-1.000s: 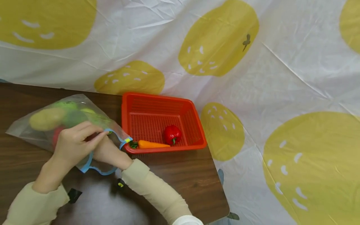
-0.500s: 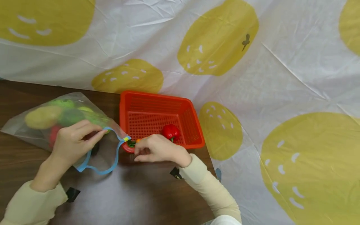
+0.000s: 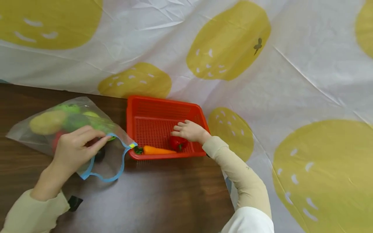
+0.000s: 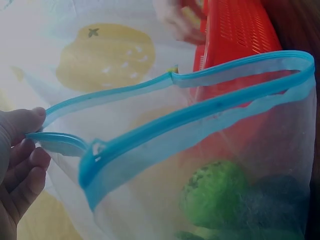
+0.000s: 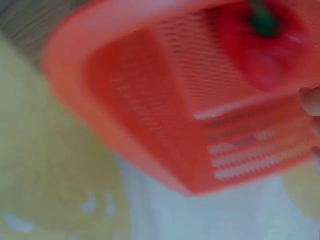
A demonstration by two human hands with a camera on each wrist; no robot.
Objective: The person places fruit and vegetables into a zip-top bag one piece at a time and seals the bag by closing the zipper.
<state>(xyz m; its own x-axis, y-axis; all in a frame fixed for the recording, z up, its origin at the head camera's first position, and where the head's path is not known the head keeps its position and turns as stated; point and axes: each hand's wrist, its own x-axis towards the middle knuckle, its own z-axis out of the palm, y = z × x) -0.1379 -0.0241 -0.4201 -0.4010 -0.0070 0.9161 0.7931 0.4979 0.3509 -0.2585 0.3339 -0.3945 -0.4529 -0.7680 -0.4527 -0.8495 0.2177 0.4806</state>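
My left hand (image 3: 73, 145) pinches the blue zip edge of a translucent zip bag (image 3: 24, 136) and holds its mouth apart. Yellow, green and red toy produce shows through the bag; the left wrist view shows a bumpy green piece (image 4: 215, 192). My right hand (image 3: 190, 131) is inside the red plastic basket (image 3: 167, 157), over a red bell pepper (image 3: 177, 144) with a green stem. In the right wrist view its fingertips (image 5: 311, 100) are beside the pepper, apart from it. An orange carrot (image 3: 157, 150) with a dark green top lies along the basket's near wall.
The dark wooden table (image 3: 163, 191) ends just right of the basket. A white curtain (image 3: 314, 81) with large yellow fruit prints hangs behind and to the right. The bag's mouth touches or nearly touches the basket's near left corner.
My right hand has come out of the bag's mouth, passed rightward over the carrot, and moved into the basket above the bell pepper. My left hand has kept its pinch on the bag.
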